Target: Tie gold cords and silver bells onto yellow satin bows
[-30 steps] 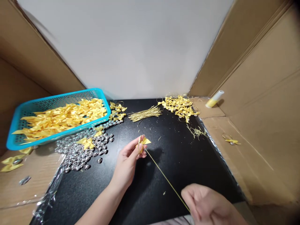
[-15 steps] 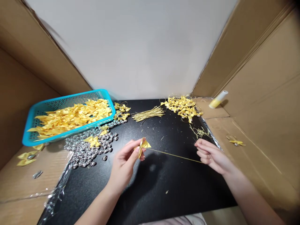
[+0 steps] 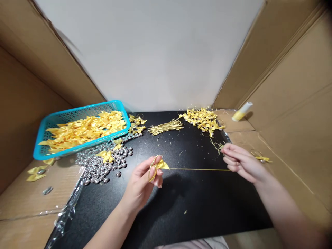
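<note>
Between thumb and fingers, my left hand (image 3: 142, 178) pinches a yellow ribbon bow (image 3: 162, 164) with a loop of gold cord around it. A straight length of gold cord (image 3: 197, 169) runs from the bow across to my right hand (image 3: 238, 162), whose fingers are closed on its other end. The cord looks taut above the black tabletop. Whether a bead sits on this bow is hidden by my fingers. Left of my left hand lie silver beads (image 3: 97, 169), with a loose yellow bow (image 3: 105, 156) on top of them.
A blue basket (image 3: 38, 145) full of yellow bows stands at the left. Cut gold cords (image 3: 166, 127) lie at the back, beside a pile of corded bows (image 3: 203, 119). Cord scraps (image 3: 217, 146) lie near my right hand. A white-and-yellow tube (image 3: 242, 111) stands on cardboard.
My right hand has moved slightly right and up, and the cord now runs nearly level. My left hand has turned a little, showing more of the loop. The view has shifted slightly.
</note>
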### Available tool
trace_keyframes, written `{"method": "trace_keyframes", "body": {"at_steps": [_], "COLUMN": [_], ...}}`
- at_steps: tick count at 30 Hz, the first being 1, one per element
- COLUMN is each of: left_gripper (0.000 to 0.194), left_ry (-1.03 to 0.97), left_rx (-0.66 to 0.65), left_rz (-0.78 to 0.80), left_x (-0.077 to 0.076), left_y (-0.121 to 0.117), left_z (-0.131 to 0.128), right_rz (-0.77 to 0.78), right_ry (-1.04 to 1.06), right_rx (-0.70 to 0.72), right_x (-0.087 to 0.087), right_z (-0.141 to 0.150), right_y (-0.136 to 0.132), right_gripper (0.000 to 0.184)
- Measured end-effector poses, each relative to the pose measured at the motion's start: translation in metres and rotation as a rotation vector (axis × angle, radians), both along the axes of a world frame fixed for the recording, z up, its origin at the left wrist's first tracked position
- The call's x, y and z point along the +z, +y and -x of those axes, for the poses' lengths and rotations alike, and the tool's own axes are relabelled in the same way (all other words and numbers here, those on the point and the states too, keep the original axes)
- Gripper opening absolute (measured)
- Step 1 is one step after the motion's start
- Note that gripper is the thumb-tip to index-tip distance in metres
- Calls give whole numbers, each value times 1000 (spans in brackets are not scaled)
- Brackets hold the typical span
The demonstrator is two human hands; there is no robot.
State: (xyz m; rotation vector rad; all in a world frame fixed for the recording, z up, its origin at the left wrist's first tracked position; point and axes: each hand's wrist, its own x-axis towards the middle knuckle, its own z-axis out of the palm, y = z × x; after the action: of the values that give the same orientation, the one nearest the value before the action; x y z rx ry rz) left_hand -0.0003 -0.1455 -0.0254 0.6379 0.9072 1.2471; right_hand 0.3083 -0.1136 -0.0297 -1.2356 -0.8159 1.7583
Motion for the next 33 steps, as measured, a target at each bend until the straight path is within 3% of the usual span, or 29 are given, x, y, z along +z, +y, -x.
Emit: {"method": "trace_keyframes", "body": {"at_steps": [4, 6, 9, 15, 18, 21, 26, 30, 33], "left_gripper": [27, 27, 26, 23, 23, 24, 23, 24, 23], "left_ry": [-78, -68, -18, 65, 72, 86, 195, 332, 327], "left_rx": [-61, -95, -94, -104, -125, -112, 15, 146, 186], "left_rz": [15, 5, -28, -91, -108, -125, -168, -219, -212], "left_x": [3, 3, 3, -2, -4, -5, -9, -16, -19], "left_y": [-3, -4, -5, -5, -5, -4, 0, 4, 5], "left_z": [-2, -1, 3, 8, 7, 6, 10, 13, 14], "right_rz": [40, 29, -23, -178, -240, -282, -202, -4, 110], "right_ry": [-15, -22, -13, -81, -123, -130, -89, 12, 86], "right_rx": [19, -29, -119, -254, -267, -194, -48, 80, 136], "right_x": [-16, -12, 14, 82, 97, 103, 96, 67, 38], "right_z": [12, 12, 4, -18, -25, -28, -20, -9, 1], "right_y": [9, 15, 21, 13, 8, 5, -11, -31, -44], "right_gripper": [31, 33, 33, 10, 16, 11, 22, 24, 29]}}
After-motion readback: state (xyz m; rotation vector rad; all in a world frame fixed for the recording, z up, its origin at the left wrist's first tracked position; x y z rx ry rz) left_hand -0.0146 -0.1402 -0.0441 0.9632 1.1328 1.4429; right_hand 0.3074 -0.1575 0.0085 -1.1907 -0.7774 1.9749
